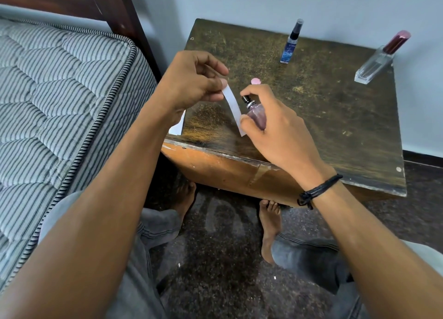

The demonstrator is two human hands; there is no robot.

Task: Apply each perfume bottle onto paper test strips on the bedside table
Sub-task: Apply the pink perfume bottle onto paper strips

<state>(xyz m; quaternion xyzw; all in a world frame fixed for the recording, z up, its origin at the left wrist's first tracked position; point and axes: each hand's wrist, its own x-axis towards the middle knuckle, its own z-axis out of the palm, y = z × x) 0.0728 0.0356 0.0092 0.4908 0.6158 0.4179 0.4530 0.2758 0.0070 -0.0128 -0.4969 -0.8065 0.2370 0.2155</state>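
Note:
My left hand (191, 81) pinches the top end of a white paper test strip (233, 108), which hangs down over the bedside table (323, 117). My right hand (271, 124) grips a small pink perfume bottle (257, 113), uncapped, with its black nozzle (245, 99) right beside the strip and a finger curled above the nozzle. The bottle's pink cap (255, 81) lies on the table just behind my hands. A slim blue spray bottle (291, 43) stands at the back. A clear rectangular bottle with a dark red cap (378, 59) stands at the back right.
More white paper (178, 126) lies at the table's near left corner, partly hidden by my left wrist. A striped mattress (60, 102) and dark wooden bed frame (124, 14) are on the left. My knees and bare feet are below the table's front edge.

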